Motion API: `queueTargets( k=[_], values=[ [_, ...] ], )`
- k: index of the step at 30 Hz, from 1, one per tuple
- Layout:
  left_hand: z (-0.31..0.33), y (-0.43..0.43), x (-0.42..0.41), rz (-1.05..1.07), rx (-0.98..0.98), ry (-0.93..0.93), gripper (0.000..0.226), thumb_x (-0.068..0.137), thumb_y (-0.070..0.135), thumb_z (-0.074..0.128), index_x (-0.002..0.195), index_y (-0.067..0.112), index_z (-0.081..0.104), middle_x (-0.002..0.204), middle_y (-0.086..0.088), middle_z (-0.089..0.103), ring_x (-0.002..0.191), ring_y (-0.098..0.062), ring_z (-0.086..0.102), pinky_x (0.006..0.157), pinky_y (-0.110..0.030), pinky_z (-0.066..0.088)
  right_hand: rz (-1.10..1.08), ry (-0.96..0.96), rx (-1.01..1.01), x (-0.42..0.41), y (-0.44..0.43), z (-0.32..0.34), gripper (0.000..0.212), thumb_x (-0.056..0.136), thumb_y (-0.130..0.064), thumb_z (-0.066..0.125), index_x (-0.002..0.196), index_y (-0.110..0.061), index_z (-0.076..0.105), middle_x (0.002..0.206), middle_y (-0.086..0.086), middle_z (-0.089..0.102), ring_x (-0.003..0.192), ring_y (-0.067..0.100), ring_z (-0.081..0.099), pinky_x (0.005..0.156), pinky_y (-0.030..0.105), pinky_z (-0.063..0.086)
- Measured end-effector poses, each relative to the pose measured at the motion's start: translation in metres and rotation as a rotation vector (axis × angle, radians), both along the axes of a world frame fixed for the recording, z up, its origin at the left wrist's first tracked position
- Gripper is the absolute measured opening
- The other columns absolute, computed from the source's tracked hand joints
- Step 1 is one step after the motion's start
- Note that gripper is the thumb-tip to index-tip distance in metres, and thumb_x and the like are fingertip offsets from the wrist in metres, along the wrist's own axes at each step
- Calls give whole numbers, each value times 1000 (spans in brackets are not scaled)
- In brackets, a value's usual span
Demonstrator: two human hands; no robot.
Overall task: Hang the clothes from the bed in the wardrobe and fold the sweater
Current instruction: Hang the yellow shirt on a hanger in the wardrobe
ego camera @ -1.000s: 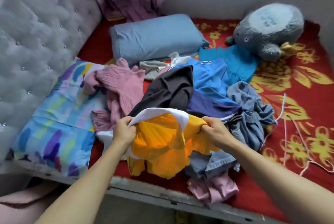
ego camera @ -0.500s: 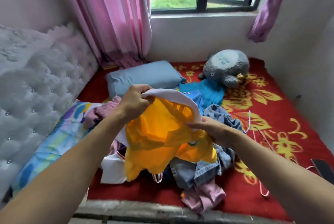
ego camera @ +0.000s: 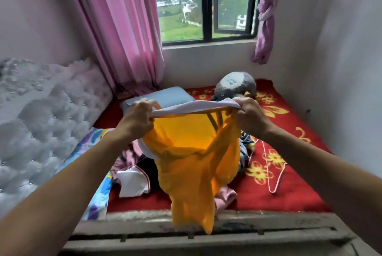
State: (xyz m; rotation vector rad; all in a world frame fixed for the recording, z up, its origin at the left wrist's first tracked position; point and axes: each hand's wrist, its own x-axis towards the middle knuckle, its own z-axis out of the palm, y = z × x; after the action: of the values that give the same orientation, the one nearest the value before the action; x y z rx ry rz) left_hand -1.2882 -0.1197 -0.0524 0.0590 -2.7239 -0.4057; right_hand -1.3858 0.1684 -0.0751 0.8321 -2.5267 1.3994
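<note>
A person stands at the foot of a bed (ego camera: pixel 289 197) covered in a red floral blanket. The left hand (ego camera: pixel 137 121) and right hand (ego camera: pixel 251 117), held apart at chest height, each pinch one end of the white collar band of a thin orange garment (ego camera: pixel 192 162), stretching it open. The garment hangs free above a pile of clothes (ego camera: pixel 134 177) on the bed. A pale wire hanger (ego camera: pixel 276 173) lies on the blanket just right of the pile. A grey plush toy (ego camera: pixel 234 86) sits near the window. This looks like the start of hanging: the next move likely calls for freeing one hand to fetch the hanger and slip it through the neck.
</note>
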Motion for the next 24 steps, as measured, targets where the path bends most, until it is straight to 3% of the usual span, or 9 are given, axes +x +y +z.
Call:
queueTargets(
  k=[3, 4, 7, 9, 12, 16, 18, 21, 24],
  values=[
    [-4, -5, 23, 167, 95, 31, 18, 70, 12, 59, 84, 5, 67, 83, -20, 65, 83, -35, 62, 70, -38, 45, -27, -80, -119, 12, 22, 22, 30, 72, -22, 42, 68, 4, 57, 60, 6, 49, 57, 16, 44, 54, 30, 32],
    [-6, -5, 30, 212, 195, 48, 24, 65, 20, 57, 79, 3, 65, 77, -20, 65, 77, -32, 61, 67, -38, 45, -27, -115, -142, 17, 28, 25, 28, 71, -20, 42, 69, 4, 57, 59, 5, 48, 55, 14, 43, 52, 28, 31],
    [-10, 3, 37, 248, 738, -19, 26, 61, 19, 51, 79, 4, 60, 70, -14, 60, 70, -24, 55, 62, -34, 46, 3, -164, -71, 31, 39, 26, 22, 81, -20, 46, 65, -13, 60, 55, -4, 50, 50, 8, 44, 50, 25, 33],
    [-20, 10, 33, 238, 938, -154, 9, 78, 10, 50, 81, 13, 59, 66, -8, 53, 64, -22, 51, 59, -27, 44, 67, -213, 25, 34, 43, 19, 23, 91, -23, 53, 75, -14, 66, 62, -3, 57, 56, 10, 51, 53, 28, 39],
    [-38, 13, 29, 92, 648, -209, 25, 85, -3, 41, 80, 7, 64, 71, -4, 56, 72, -19, 49, 53, -23, 36, 108, -297, 245, 32, 53, 1, 15, 93, -29, 62, 89, -18, 71, 75, 1, 67, 65, 14, 61, 56, 32, 50],
    [-66, 12, 27, -9, 137, -346, 19, 78, 25, 44, 82, 10, 55, 94, -13, 64, 92, -30, 58, 75, -33, 42, -11, -202, 624, 20, 64, -33, 21, 94, -33, 58, 87, -16, 69, 81, 3, 70, 72, 22, 68, 67, 39, 57],
    [-85, 7, 18, 26, -32, -385, 14, 85, 24, 53, 91, 12, 57, 99, -17, 64, 95, -36, 60, 72, -35, 44, -58, -113, 829, 11, 63, -51, 22, 95, -37, 55, 88, -19, 64, 86, 1, 69, 78, 21, 67, 72, 38, 55],
    [-113, -1, -1, 16, -228, -423, 9, 84, 25, 56, 88, 19, 52, 93, -12, 65, 88, -34, 62, 60, -32, 38, -44, -43, 1025, -11, 55, -82, 14, 90, -33, 57, 84, -20, 60, 86, -2, 67, 79, 21, 63, 67, 34, 50],
    [-147, -12, -30, -21, -404, -482, 7, 86, 26, 51, 91, 22, 51, 95, -5, 62, 89, -30, 63, 59, -32, 34, -15, -59, 1109, -37, 40, -118, 9, 86, -23, 55, 78, -22, 52, 76, -5, 60, 65, 16, 54, 56, 32, 43]
  ],
)
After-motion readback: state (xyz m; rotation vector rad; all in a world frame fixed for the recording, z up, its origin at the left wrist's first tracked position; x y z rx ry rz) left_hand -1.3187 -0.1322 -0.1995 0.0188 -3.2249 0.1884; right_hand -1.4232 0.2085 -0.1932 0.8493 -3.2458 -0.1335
